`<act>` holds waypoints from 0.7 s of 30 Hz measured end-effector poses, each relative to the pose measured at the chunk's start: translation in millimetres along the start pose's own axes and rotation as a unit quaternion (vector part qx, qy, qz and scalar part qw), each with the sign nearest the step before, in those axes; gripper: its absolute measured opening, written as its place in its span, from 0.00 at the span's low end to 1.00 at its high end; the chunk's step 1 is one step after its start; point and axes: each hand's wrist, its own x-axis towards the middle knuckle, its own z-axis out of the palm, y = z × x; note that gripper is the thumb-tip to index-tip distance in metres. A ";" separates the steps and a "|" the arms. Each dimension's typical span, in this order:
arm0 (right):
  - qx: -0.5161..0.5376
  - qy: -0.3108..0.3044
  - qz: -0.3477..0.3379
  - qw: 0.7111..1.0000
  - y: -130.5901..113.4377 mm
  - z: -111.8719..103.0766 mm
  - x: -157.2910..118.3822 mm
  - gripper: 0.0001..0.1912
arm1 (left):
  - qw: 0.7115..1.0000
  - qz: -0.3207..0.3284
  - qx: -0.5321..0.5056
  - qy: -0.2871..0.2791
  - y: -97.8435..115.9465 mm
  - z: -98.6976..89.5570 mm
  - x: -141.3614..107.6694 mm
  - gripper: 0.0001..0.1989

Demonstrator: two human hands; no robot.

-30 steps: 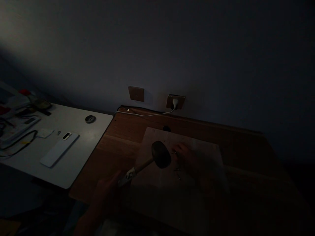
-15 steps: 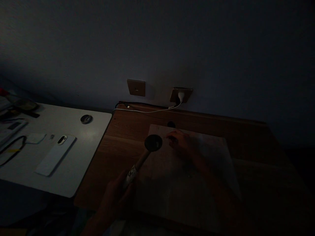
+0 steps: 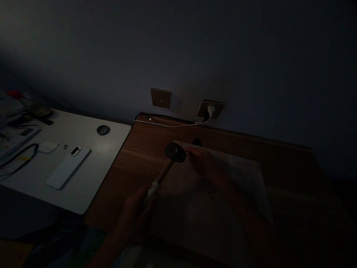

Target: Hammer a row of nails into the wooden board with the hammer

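Note:
My left hand point(image 3: 139, 208) is closed around the pale grip of a mallet point(image 3: 175, 152), whose wooden shaft slants up to a dark, rounded head. That head hangs over the far left part of a pale flat board point(image 3: 192, 219). Just right of it, my right hand point(image 3: 200, 160) is low over the board with its fingers pinched together. What the pinch holds is too dark to make out. A few thin metal pieces, possibly nails point(image 3: 213, 199), lie on the board beside my right forearm.
The board rests on a brown wooden table point(image 3: 134, 156) against the wall. On the adjoining white table point(image 3: 106, 152) are a phone point(image 3: 68, 167), a roll of tape point(image 3: 103, 130) and a red-capped bottle point(image 3: 37, 108). A white cable point(image 3: 178, 125) runs to a wall socket point(image 3: 216, 108).
The mallet head has risen slightly and turned, now showing its side. My right hand stays pinched close to the same spot. The view has shifted a little, and the thin metal pieces show more clearly.

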 end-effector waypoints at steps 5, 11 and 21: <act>-0.007 0.008 0.007 1.000 6.7 10.0 -1.0 0.17 | 1.000 0.003 -0.007 -0.018 6.8 1.4 3.1 0.17; -0.001 0.027 0.011 1.000 11.8 11.5 -3.9 0.18 | 1.000 0.008 -0.004 -0.014 18.4 -3.2 8.3 0.17; 0.026 0.037 0.014 0.999 4.8 6.7 -2.8 0.24 | 0.999 0.015 0.034 0.003 29.9 -3.5 17.4 0.17</act>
